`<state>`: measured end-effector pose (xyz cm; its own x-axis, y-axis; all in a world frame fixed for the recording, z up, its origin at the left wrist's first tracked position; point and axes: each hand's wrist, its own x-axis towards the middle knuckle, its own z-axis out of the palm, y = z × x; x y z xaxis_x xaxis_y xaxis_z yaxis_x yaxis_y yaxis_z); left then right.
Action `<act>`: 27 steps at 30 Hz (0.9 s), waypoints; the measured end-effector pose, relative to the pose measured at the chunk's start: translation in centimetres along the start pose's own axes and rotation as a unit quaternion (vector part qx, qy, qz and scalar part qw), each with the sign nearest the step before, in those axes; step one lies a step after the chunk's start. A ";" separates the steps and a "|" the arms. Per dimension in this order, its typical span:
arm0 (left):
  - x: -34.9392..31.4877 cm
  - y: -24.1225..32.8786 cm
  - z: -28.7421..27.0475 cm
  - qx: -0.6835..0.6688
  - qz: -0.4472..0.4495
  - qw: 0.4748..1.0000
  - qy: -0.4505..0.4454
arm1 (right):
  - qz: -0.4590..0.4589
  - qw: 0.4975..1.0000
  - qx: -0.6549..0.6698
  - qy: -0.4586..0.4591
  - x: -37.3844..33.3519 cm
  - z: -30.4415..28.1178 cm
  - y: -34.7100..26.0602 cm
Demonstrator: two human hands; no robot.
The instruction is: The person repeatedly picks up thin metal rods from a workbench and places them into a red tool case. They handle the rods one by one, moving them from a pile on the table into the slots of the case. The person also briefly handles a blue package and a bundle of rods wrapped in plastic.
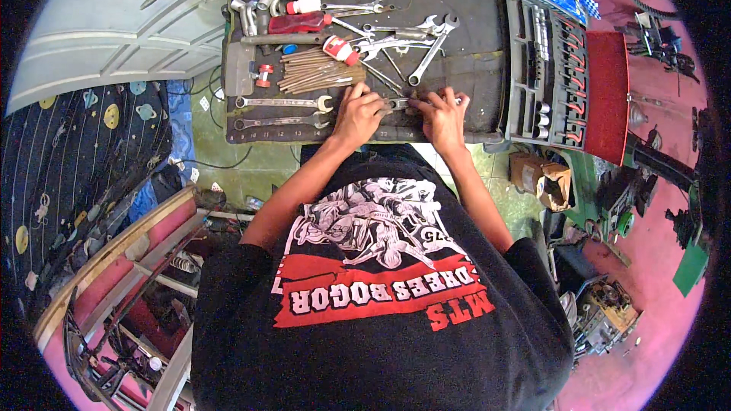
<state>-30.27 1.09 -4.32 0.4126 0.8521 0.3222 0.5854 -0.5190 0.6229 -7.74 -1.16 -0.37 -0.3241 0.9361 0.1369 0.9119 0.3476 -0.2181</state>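
A silver wrench [398, 104] lies low over the near part of the dark work mat, between my two hands. Its left end is under the fingers of my left hand [358, 116], which are closed on it. My right hand [441, 115] grips the other end, and a bit of metal shows past its fingers. To the left of my left hand, two wrenches lie side by side, an upper one [283, 103] and a lower one [280, 121]. Just beyond my hands is a loose pile of wrenches [407, 36], with a long combination wrench [432, 51] on its right side.
Brown thin rods [320, 72], a white bottle with red label [340, 50] and a red bottle [298, 23] lie left of the pile. Socket wrenches [250, 16] fill the far left corner. An open tool case [542, 68] borders the mat's right side.
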 end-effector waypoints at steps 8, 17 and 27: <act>0.1 0.0 -0.1 0.018 -0.005 1.000 -0.013 | -0.035 0.998 0.051 -0.001 1.0 0.8 -0.1; 0.0 0.0 0.2 0.005 -0.014 1.000 -0.003 | -0.065 0.995 0.071 0.016 1.2 1.6 0.0; -0.2 0.2 -0.3 0.037 -0.012 0.999 -0.005 | -0.030 0.998 0.062 0.000 1.0 0.3 1.7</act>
<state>-30.46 0.87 -4.07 0.4043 0.8640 0.3000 0.6453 -0.5019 0.5760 -6.61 0.36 -0.92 -0.3768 0.9134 0.1541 0.8528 0.4070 -0.3272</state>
